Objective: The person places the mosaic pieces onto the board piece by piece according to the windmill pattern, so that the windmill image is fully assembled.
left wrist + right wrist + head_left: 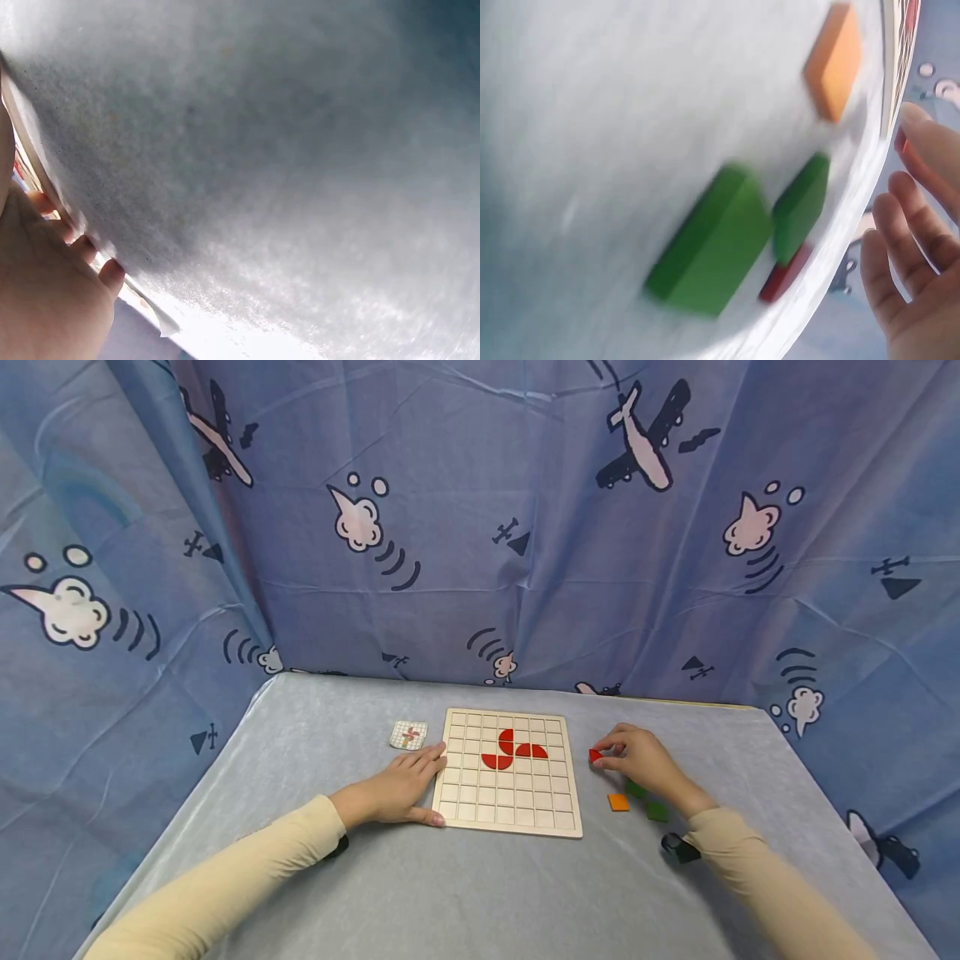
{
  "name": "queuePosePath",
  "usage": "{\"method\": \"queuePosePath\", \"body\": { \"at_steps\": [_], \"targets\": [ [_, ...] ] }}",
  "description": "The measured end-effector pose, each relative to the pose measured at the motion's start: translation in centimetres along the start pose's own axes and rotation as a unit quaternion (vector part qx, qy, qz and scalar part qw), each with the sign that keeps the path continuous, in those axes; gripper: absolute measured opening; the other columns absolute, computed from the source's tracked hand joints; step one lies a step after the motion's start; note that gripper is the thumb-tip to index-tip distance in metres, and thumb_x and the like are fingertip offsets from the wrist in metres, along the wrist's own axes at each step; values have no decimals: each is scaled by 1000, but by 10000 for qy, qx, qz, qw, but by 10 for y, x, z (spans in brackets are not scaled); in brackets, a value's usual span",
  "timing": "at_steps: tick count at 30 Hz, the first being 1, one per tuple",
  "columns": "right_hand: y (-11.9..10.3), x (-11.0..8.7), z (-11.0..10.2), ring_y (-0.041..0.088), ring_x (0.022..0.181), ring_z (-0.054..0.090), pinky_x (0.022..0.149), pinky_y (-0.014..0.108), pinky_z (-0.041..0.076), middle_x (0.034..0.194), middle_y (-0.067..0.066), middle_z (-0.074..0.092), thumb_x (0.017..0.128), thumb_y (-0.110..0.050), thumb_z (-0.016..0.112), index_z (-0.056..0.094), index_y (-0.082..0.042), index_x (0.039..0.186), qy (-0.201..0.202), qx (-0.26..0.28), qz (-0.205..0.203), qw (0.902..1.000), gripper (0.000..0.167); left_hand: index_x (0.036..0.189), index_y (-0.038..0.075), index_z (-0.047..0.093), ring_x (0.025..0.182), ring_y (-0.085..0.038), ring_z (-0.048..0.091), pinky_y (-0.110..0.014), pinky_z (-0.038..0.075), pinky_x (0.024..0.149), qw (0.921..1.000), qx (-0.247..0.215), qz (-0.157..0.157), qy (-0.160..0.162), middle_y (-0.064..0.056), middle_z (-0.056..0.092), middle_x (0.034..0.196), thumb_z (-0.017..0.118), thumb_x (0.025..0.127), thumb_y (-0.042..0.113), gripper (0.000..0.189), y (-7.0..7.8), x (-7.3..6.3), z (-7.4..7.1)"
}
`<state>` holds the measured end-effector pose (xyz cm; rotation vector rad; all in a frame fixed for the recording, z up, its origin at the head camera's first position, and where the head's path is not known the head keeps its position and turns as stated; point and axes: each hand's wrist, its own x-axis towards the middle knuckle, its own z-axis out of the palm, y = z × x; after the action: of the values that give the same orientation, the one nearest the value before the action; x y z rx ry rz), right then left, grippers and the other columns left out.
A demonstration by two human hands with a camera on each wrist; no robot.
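A gridded board (495, 795) holds red shapes (507, 748), left grip (402, 787) spread against it, right grip (642, 762) pinching a red piece (595, 756).

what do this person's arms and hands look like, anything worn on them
The left sleeve and right sleeve are long, plain and cream. The left hand and right hand wear no gloves. A dark object shows beside the left sleeve, a black object beside the right; what they are is unclear.

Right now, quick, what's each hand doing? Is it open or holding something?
Left hand: open, at the left edge of the wooden grid board.
Right hand: closed, pinching a small red piece.
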<state>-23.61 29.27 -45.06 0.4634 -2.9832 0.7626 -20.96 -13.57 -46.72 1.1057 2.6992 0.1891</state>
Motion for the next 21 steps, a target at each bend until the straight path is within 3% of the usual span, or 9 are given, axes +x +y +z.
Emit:
{"method": "queuePosePath", "body": {
  "at_steps": [10,21],
  "targets": [
    [-29,7,17,15,80,58,68,26,46,95,4,68,80,-22,83,79,-12,99,88,196,-357,9991,22,156,2,22,154,-36,17,-55,24,121,10000,14,8,-15,-18,10,167,53,88,70,102,1,1,-1],
    [-56,11,32,12,79,56,66,24,45,95,1,67,80,-25,83,79,-14,100,-32,406,-302,9987,23,157,3,21,155,-35,16,-54,23,122,9999,114,-21,-35,-17,9,167,51,87,72,103,0,2,0]
  ]
}}
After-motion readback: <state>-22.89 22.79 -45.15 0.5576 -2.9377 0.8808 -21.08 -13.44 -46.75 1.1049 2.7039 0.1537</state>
